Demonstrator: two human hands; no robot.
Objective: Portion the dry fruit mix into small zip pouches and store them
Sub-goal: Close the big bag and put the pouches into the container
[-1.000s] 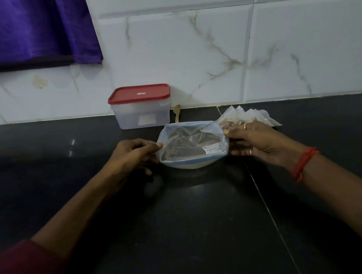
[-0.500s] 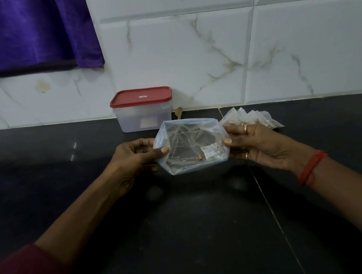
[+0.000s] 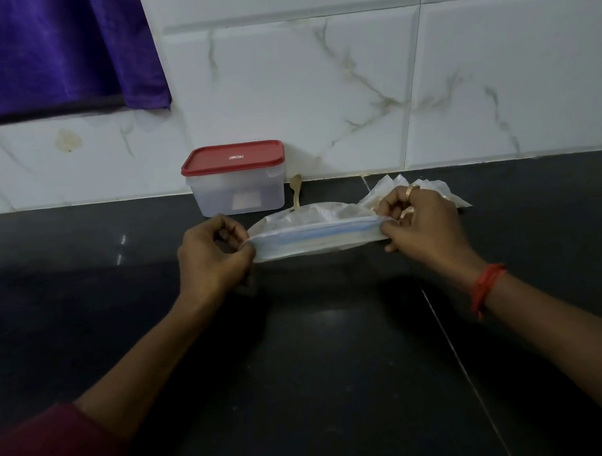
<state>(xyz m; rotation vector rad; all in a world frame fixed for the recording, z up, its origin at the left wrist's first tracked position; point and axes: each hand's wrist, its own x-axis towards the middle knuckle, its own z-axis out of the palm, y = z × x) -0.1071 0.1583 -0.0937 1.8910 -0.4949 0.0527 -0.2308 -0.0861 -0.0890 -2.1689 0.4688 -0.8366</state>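
Observation:
A clear zip bag with a blue seal strip is stretched flat between both hands above the black counter. My left hand pinches its left end and my right hand pinches its right end. The mouth of the bag looks pressed together along the strip. Behind my right hand lies a heap of small clear pouches, partly hidden. What is inside the bag cannot be made out.
A translucent box with a red lid stands against the tiled wall. A small wooden spoon leans beside it. Purple cloth hangs at the upper left. A seam runs down the counter on the right.
The bag's mouth was held wide open a second ago; both hands have pulled apart sideways, drawing the top flat and closed. The hands sit slightly farther from each other.

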